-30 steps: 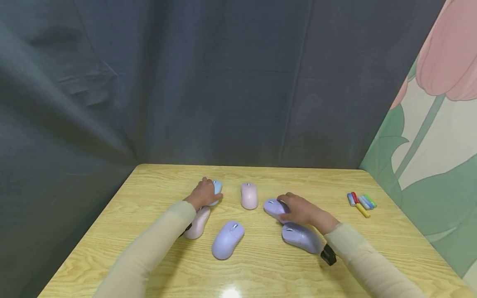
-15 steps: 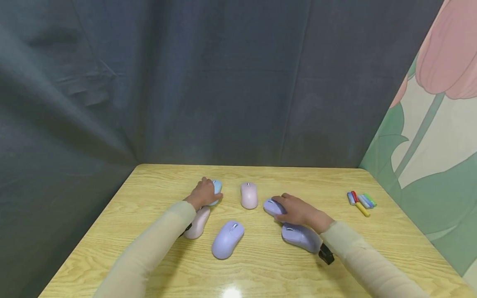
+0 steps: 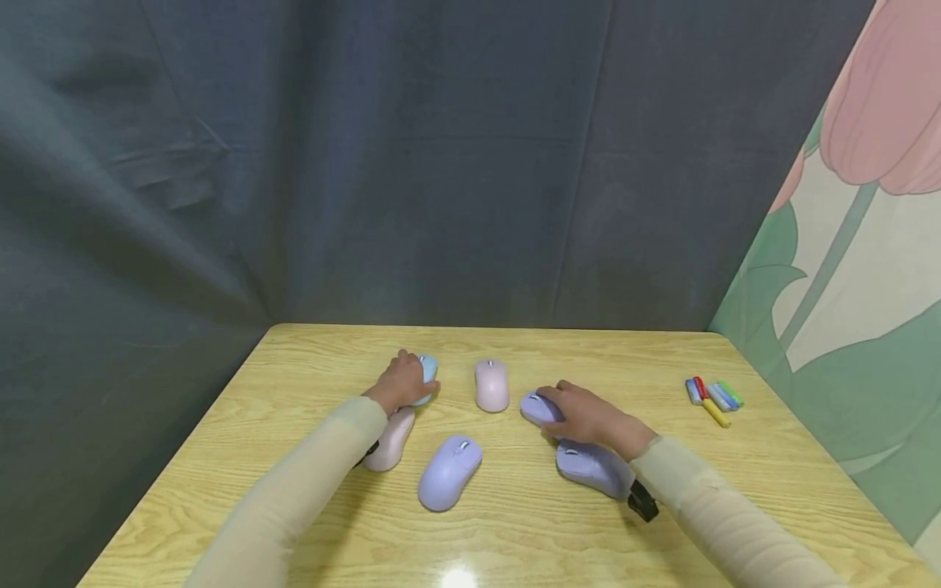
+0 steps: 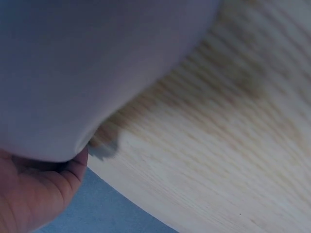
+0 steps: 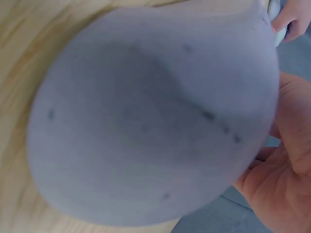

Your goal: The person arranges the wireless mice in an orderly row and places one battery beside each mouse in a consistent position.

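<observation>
On the far left part of the table, my left hand [image 3: 400, 382] grips a light blue computer mouse [image 3: 428, 380], covering its left side. A pale pink mouse [image 3: 391, 441] lies just below that wrist and fills much of the left wrist view. My right hand [image 3: 588, 416] lies over a lavender mouse [image 3: 539, 407], thumb on the near side and fingers on the far side, its rear hidden under the palm. Close below that hand sits a second lavender mouse [image 3: 594, 469], which looms large in the right wrist view and hides part of the hand there.
Another pink mouse [image 3: 492, 386] stands between the hands, and a third lavender mouse [image 3: 450, 474] lies nearer the front. Several small coloured sticks [image 3: 715, 400] lie at the right of the wooden table [image 3: 500, 543]. A dark curtain [image 3: 441, 163] hangs behind.
My right hand has shifted slightly left, further over the lavender mouse, then stayed still. The left hand and the other mice have not moved.
</observation>
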Motion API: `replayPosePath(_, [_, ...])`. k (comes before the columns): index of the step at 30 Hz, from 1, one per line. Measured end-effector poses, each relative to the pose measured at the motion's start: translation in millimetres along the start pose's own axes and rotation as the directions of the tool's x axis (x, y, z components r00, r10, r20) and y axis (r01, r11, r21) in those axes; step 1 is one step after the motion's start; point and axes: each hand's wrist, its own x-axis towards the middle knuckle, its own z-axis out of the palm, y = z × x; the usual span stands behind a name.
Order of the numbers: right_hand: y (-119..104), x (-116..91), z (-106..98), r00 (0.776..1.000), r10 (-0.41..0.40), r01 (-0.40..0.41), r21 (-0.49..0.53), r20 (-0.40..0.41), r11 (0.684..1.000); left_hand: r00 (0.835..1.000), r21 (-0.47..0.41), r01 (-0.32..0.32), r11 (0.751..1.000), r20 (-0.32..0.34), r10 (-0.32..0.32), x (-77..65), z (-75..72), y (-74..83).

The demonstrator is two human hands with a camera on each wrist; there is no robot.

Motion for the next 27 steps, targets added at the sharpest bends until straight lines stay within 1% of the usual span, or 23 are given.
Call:
replayPosePath(6, [3.8, -1.5, -0.7, 0.999, -0.022, 0.022, -0.005, -0.026, 1.0, 1.0, 0.005, -0.006, 1.0, 0.012, 0.006, 0.5, 0.1, 0.2])
replayPosePath(12, [8.0, -1.0, -5.3, 0.995, -0.009, 0.007, -0.021, -0.101, 1.0, 1.0, 0.013, -0.006, 1.0, 0.018, 0.006, 0.8, -0.7, 0.1])
replayPosePath(17, [9.3, 3.0, -9.6, 0.984, 0.03, -0.037, -0.033, -0.175, 0.999, 1.0, 0.032, -0.015, 0.999, 0.022, 0.015, 0.2, -0.5, 0.1])
replayPosePath(22, [10.3, 8.0, -12.9, 0.965, 0.077, -0.091, -0.044, -0.25, 0.995, 1.0, 0.037, -0.023, 0.999, 0.021, 0.023, -0.3, -0.8, 0.9])
replayPosePath(27, [9.6, 13.3, -16.0, 0.95, 0.152, -0.167, -0.032, -0.274, 0.985, 0.999, 0.041, -0.025, 0.999, 0.021, 0.024, -0.8, -1.3, 1.0])
